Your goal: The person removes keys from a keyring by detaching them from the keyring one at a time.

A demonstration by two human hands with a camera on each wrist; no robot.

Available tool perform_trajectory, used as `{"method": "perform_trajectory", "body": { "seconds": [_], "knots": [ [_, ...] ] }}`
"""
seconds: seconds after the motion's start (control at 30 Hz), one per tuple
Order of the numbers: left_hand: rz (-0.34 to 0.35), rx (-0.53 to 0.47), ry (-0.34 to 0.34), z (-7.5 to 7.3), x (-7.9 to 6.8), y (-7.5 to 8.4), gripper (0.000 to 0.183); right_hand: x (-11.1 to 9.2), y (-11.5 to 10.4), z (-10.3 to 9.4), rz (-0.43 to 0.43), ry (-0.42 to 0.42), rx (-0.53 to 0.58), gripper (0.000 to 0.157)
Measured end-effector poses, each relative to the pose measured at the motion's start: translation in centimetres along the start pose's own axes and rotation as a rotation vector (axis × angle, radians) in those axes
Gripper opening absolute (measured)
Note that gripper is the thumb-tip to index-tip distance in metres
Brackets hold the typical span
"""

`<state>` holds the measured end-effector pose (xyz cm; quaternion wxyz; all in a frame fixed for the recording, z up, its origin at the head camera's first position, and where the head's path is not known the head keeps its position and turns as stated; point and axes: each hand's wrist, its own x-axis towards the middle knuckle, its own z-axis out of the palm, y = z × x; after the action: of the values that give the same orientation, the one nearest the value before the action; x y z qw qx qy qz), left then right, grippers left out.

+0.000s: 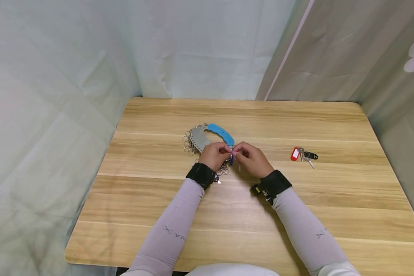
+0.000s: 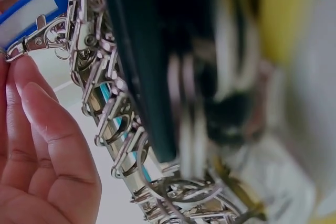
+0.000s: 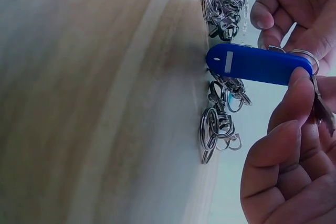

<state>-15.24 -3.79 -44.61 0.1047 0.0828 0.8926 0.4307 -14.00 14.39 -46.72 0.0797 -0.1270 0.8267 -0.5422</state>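
A curved metal key holder with a blue handle and a grey plate lies on the table, silver snap hooks and rings along its edge. At its right end my two hands meet. My left hand pinches a silver snap hook at the fingertips. My right hand pinches the ring end of a blue key tag between thumb and finger. A split ring and a key hang at that end, partly hidden by fingers.
Off to the right lie a red key tag, a black key tag and keys. A dark tag stands blurred close to the left wrist camera. Curtains hang behind the wooden table.
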Motion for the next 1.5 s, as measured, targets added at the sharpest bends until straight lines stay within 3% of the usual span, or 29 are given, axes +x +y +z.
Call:
{"method": "perform_trajectory", "body": {
  "seconds": [0.47, 0.93, 1.33, 1.5],
  "knots": [
    [-0.062, 0.008, 0.014, -0.4, -0.1, -0.1, 0.009, 0.0, 0.3, -0.6, 0.04, 0.031, -0.007, 0.013],
    [-0.073, 0.025, 0.02, -0.4, 0.0, -0.1, 0.009, -0.2, -0.2, -2.0, 0.058, 0.107, -0.026, 0.016],
    [-0.104, -0.032, 0.024, -1.5, -0.1, -0.4, 0.018, -1.1, 0.0, -4.1, 0.081, 0.194, -0.05, 0.021],
    [-0.123, -0.113, 0.019, -2.1, 0.1, -0.5, 0.018, -1.7, 0.6, -5.5, 0.093, 0.223, -0.102, 0.024]
  ]
}}
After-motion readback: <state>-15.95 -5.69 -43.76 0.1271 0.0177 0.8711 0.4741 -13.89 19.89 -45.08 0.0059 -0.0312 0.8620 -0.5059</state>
